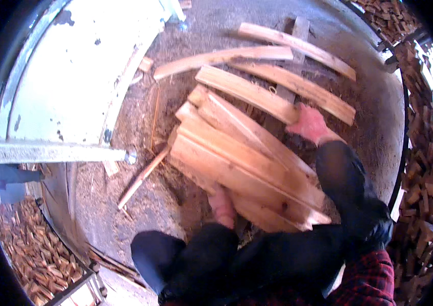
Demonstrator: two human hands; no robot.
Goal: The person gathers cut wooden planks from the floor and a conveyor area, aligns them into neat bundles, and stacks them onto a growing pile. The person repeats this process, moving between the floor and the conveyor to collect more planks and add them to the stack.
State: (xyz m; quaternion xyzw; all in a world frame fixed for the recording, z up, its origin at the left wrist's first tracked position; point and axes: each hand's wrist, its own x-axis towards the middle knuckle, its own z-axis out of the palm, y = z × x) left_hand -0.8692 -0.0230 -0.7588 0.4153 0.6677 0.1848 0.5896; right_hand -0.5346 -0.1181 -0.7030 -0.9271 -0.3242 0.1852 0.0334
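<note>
A stack of several pale wooden boards (237, 158) lies slantwise in front of me, close to my knees. My left hand (221, 206) grips its near lower edge, with the fingertips hidden by the wood. Beyond the stack, my right hand (311, 124) is closed round the right end of a single wooden plank (244, 92). Just past that plank lies another plank (303, 89), apart from my fingers.
Farther off lie a left plank (221, 58) and a far plank (298, 46), near a grey crosspiece (300, 30). A thin stick (142, 178) leans left of the stack. A large white panel (81, 71) stands at left. Chopped wood piles (38, 245) flank both sides.
</note>
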